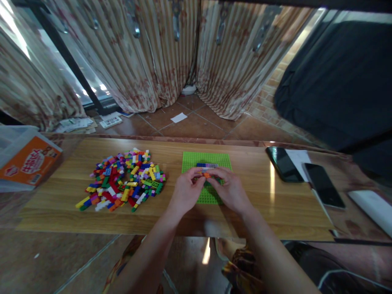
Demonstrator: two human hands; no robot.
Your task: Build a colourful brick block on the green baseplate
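Observation:
Both hands meet over a green studded baseplate (208, 199) on the wooden board. Between the fingertips is an orange toy brick (207, 175). My left hand (189, 188) pinches it from the left, and my right hand (229, 187) grips it from the right, fingers closed. Just beyond the fingers, a row of blue and purple bricks (207, 165) sits on the baseplate, with a paler piece partly hidden behind the fingertips. The hands cover the middle of the plate, so how the orange brick touches the other pieces cannot be made out.
A heap of loose colourful bricks (131, 183) lies on the wooden board (171, 220) to the left. A clear plastic box with an orange label (30, 160) stands at the far left. Two dark phones (283, 164) and white paper (297, 158) lie at the right.

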